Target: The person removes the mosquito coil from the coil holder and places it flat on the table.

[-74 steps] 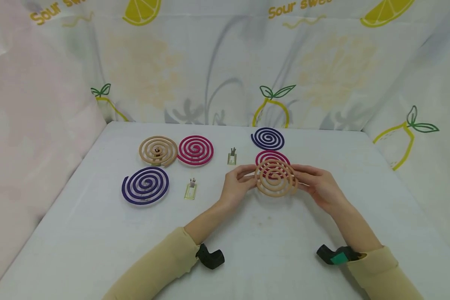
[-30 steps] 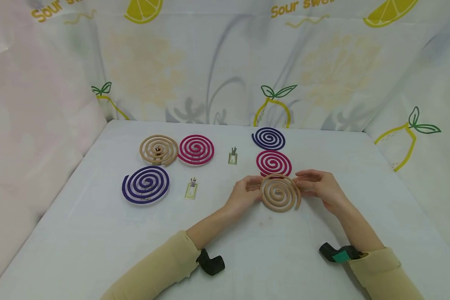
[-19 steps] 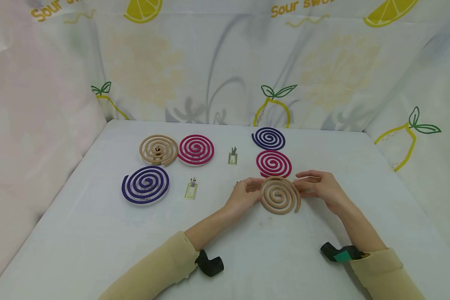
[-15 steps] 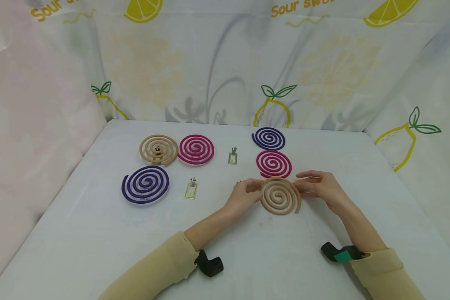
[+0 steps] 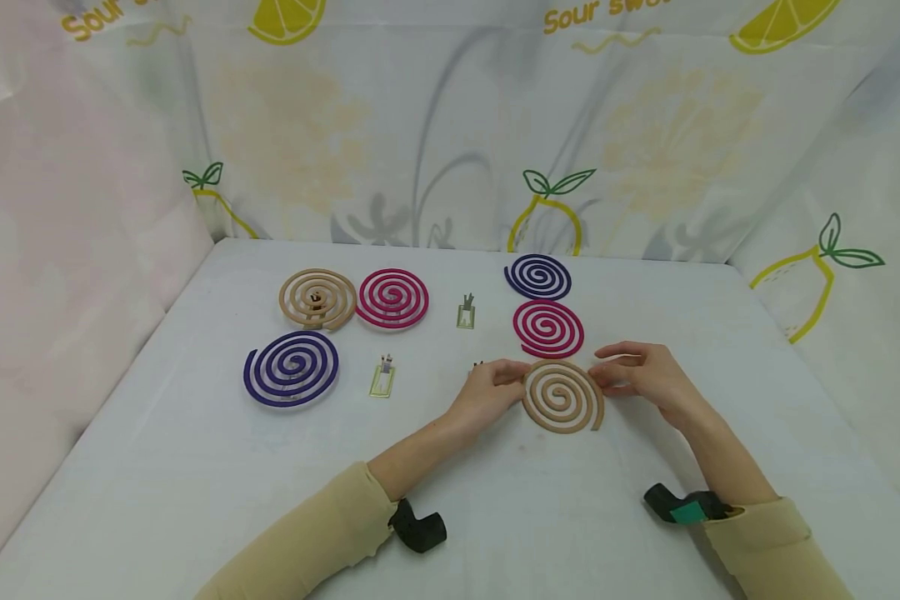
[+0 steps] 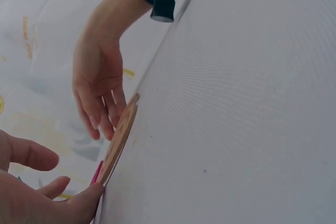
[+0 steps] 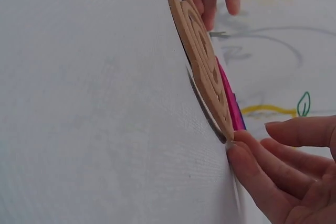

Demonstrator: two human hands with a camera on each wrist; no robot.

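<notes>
A tan mosquito coil (image 5: 562, 396) lies almost flat, close over the white table, between both hands. At its left edge, my left hand (image 5: 487, 396) pinches the rim with thumb and fingertips. My right hand (image 5: 645, 379) holds the opposite rim; the right wrist view shows its thumb and a finger (image 7: 249, 163) meeting at the coil's edge. Directly behind it lies a magenta coil (image 5: 547, 328), and beyond that a dark purple coil (image 5: 537, 277), forming a column. In the left wrist view the tan coil (image 6: 118, 142) appears edge-on, with the right hand (image 6: 100, 77) beyond.
On the left are another tan coil (image 5: 292, 287), a magenta coil (image 5: 392, 298) and a purple coil (image 5: 291, 369). Small metal coil stands (image 5: 382, 382) sit mid-table, one farther back (image 5: 466, 315). Another stand's tips (image 5: 478, 363) show behind my left hand. Printed cloth (image 5: 450, 125) hangs behind.
Both hands have brought the tan coil nearer and lowered it from a raised, tilted position over the magenta coil to nearly flat in front of it. The magenta coil is now uncovered.
</notes>
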